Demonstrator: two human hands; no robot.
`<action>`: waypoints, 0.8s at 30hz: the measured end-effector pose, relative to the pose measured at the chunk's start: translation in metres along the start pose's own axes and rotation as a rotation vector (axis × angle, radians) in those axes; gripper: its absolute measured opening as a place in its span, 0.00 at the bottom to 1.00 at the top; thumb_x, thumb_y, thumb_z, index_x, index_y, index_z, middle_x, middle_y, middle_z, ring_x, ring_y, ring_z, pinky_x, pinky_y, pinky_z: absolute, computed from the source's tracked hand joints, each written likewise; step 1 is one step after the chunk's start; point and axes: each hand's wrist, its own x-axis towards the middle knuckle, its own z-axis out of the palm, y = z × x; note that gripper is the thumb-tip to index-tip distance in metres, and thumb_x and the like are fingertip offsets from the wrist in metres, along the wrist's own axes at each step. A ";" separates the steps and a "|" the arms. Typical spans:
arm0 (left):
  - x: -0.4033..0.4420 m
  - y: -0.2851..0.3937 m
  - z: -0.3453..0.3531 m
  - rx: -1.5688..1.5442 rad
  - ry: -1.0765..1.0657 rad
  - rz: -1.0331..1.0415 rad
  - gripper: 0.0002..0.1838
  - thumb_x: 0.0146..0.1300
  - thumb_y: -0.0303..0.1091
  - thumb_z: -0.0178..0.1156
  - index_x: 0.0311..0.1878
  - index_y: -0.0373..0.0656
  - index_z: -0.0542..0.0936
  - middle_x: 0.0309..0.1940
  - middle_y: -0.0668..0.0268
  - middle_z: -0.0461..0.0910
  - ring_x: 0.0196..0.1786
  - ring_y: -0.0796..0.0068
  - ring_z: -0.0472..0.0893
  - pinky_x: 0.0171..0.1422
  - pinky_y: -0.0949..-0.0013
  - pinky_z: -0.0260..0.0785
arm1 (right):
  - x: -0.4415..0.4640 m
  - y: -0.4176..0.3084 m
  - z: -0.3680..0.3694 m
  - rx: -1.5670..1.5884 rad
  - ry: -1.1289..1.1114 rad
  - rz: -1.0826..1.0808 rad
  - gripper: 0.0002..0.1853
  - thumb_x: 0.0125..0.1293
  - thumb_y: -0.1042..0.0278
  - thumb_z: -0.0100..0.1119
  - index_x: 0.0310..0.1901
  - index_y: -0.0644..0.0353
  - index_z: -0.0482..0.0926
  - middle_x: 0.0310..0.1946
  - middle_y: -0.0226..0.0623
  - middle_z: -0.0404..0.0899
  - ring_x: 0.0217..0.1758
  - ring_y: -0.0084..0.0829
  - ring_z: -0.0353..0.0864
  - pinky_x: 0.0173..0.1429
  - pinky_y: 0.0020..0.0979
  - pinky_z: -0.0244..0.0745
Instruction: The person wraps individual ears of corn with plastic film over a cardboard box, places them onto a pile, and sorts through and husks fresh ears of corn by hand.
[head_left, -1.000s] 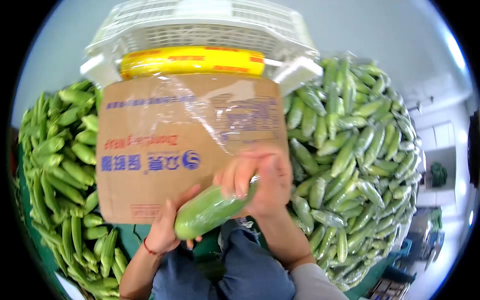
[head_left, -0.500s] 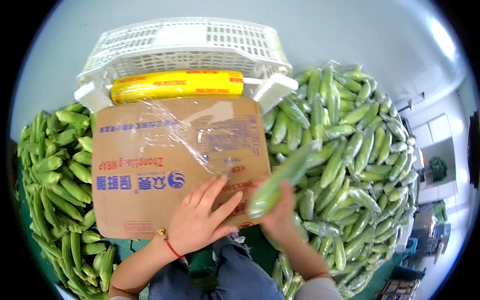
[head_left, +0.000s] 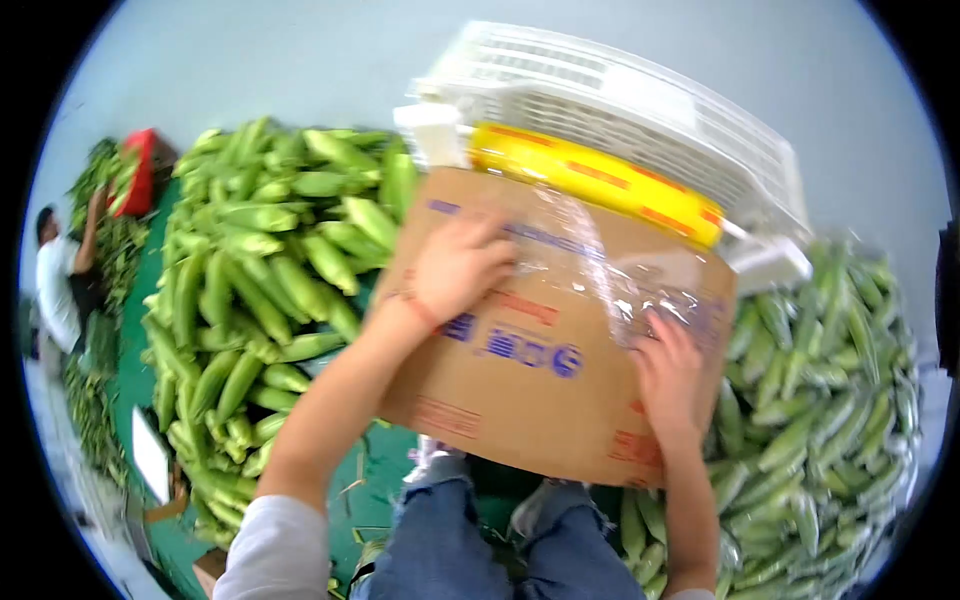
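Its wrapped green corn gone, the half-open right hand [head_left: 668,368] is touching shiny clear film [head_left: 597,270]; the half-curled left hand [head_left: 462,265] is hiding its grip.

Single head-worn fisheye view, dark rounded corners, looking forward and steeply down over the wearer's denim-clad legs [head_left: 430,545] at the bottom edge, printed cardboard carton [head_left: 535,415] close below near centre, white plastic crate [head_left: 620,95] beyond it, co-worker [head_left: 60,290] distant at left.

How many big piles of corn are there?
2. One pile of unwrapped corn is left of the cardboard box, and one pile of plastic-wrapped corn is on its right. More could be hidden out of view.
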 end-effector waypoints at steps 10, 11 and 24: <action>-0.168 0.057 -0.089 -0.234 -0.160 -0.110 0.05 0.61 0.30 0.62 0.37 0.43 0.76 0.34 0.61 0.80 0.36 0.61 0.82 0.38 0.63 0.77 | -0.102 -0.005 -0.043 0.742 -0.427 0.407 0.01 0.67 0.78 0.54 0.37 0.65 0.74 0.26 0.33 0.77 0.28 0.23 0.76 0.35 0.25 0.71; -0.181 0.063 -0.088 -0.387 -0.025 -0.186 0.06 0.61 0.29 0.64 0.36 0.43 0.75 0.35 0.61 0.81 0.38 0.63 0.83 0.39 0.64 0.77 | -0.110 -0.009 -0.041 0.734 -0.471 0.377 0.02 0.67 0.77 0.54 0.36 0.66 0.73 0.25 0.33 0.77 0.28 0.22 0.76 0.34 0.24 0.71; -0.310 -0.242 0.072 -0.246 0.808 -1.811 0.40 0.57 0.54 0.67 0.68 0.49 0.63 0.50 0.51 0.75 0.53 0.57 0.76 0.59 0.53 0.69 | -0.080 -0.034 -0.051 0.808 -0.591 0.698 0.02 0.68 0.77 0.53 0.37 0.66 0.75 0.27 0.35 0.79 0.27 0.24 0.78 0.33 0.26 0.73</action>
